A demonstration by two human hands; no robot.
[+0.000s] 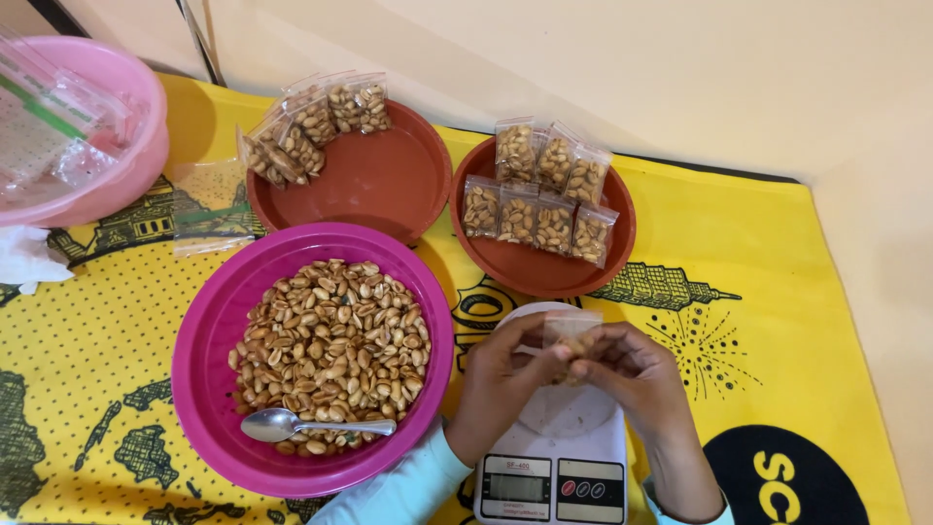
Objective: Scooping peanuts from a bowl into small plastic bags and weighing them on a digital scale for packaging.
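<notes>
Yellow printed cloth (739, 321) covers the surface beneath both hands. Left of the fingers sits a magenta round plastic bowl (209, 340) of roasted peanuts (330, 350), with a metal spoon (311, 426) resting on the nuts. Beyond the fingertips stand two brown round plastic plates: the left plate (389, 185) carries a few filled packets along its far rim, the right plate (544, 272) holds two rows of them. Far left is a pink plastic basin (117, 185) with empty bags. Under the hands lies a white digital kitchen scale (564, 457). The left hand (501, 384) and right hand (632, 374) together pinch a small clear plastic bag of peanuts (571, 335) just above the scale
</notes>
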